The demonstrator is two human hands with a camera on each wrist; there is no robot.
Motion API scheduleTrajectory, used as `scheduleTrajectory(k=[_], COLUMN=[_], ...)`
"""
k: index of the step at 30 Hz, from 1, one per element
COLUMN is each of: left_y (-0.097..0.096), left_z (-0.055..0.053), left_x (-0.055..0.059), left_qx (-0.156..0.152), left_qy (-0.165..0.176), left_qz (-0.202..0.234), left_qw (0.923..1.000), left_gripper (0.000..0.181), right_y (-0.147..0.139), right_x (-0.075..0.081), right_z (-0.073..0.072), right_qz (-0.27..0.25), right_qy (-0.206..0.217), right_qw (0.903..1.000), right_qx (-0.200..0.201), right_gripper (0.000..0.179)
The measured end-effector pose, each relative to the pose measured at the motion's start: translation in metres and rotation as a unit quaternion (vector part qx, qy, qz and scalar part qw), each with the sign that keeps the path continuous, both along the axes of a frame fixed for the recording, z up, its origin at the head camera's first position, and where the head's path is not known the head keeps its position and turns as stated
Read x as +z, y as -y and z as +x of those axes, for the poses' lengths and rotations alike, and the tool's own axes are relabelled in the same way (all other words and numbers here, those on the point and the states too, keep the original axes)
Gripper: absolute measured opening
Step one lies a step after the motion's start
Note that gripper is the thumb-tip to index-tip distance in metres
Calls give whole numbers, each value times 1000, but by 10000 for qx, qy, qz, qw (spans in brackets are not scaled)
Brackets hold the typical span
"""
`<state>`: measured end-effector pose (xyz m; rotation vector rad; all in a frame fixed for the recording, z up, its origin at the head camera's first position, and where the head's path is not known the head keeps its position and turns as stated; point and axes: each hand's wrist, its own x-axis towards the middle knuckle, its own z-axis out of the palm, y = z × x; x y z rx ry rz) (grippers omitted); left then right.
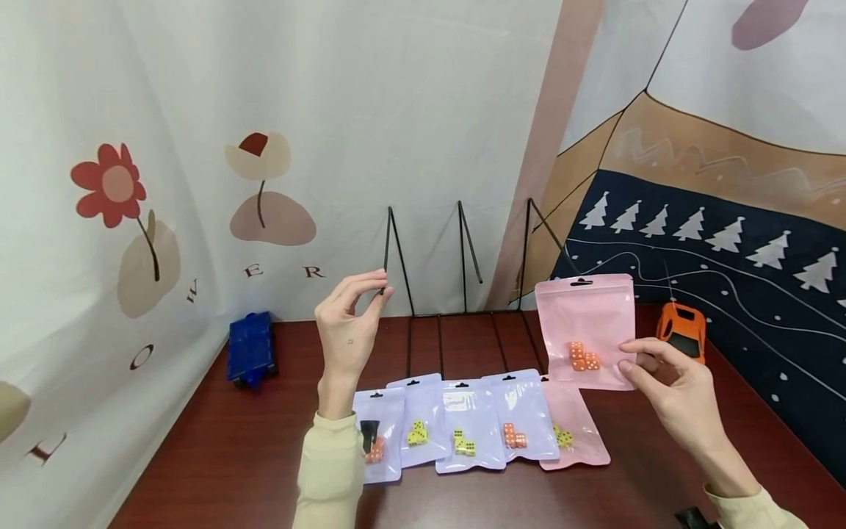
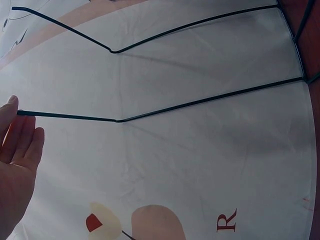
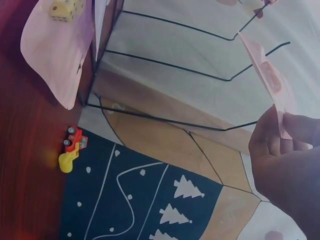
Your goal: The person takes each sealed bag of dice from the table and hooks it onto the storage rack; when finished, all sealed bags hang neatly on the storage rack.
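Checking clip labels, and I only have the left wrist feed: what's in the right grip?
Observer: The right grip pinches the right edge of a pink pouch.
Operator: Can you see what's inside the pouch?
Observer: Yes, the head view shows orange dice at the bottom of it.
Operator: OK. More pouches around?
Observer: A row of pouches lies on the table, nearer the person: four lilac, and one pink at the right end.
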<state>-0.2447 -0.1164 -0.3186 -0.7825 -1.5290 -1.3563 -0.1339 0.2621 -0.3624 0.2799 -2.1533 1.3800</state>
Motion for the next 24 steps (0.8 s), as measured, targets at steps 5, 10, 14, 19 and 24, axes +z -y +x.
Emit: scheduleTrajectory(k=[5,10,14,19,24], left_y=[0,1,1,1,0], left_z=[1,2,2,3,2], left_x=[1,3,3,2,1], left_qx=[-98,-100,-83,-84,-113], left_qy=[21,39,72,117,141], left_qz=[17,32,47,42,11], left_qw=[9999,9999,9999,9999,9998], left_gripper=[18,16,16,18,20], right_y=[0,-1,0,1,1], right_x=[-1,-1,-1,-1,-1], right_z=[-2,-4,-7,-10,-15], right_qz=[144,85,-43,-491,-600], right_qy=[-8,-46,-34,134,105], right_qw=[9998,9999,10000,9982,9972], right_qx=[-166,-113,-18,311,438], right_gripper=[25,25,24,24,24])
